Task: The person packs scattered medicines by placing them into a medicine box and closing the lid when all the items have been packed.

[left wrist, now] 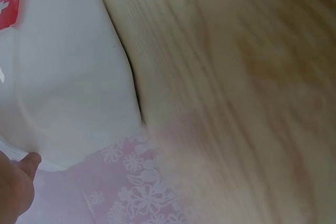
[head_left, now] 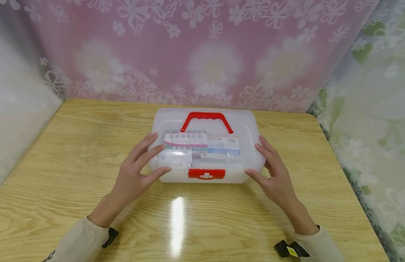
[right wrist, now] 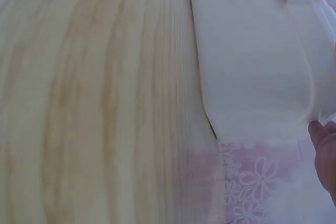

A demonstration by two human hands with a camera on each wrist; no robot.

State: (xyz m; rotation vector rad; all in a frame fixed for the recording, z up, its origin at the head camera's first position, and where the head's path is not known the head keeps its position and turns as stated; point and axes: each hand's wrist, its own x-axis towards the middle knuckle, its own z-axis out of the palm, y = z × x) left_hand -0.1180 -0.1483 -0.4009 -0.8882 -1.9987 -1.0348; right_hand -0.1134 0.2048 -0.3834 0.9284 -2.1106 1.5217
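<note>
A translucent white first-aid box (head_left: 245, 142) sits on the table, with its lid down. Its red carry handle (head_left: 207, 115) lies back against the lid, and a red latch (head_left: 206, 174) with a white cross is fastened over the front edge. My left hand (head_left: 137, 167) holds the box's left end, thumb at the front rim and spread fingers curving onto the lid. At the opposite end my right hand (head_left: 276, 174) grips the side, its thumb on the front corner. Through the lid show several medicine boxes, among them a pink-and-green one (head_left: 186, 142) and a blue-and-white one (head_left: 223, 147).
The wooden table (head_left: 91, 145) reaches up to a pink flowered curtain (head_left: 176, 65) at the back. More patterned cloth (head_left: 376, 145) hangs along the right edge, and pale cloth (head_left: 19, 91) along the left.
</note>
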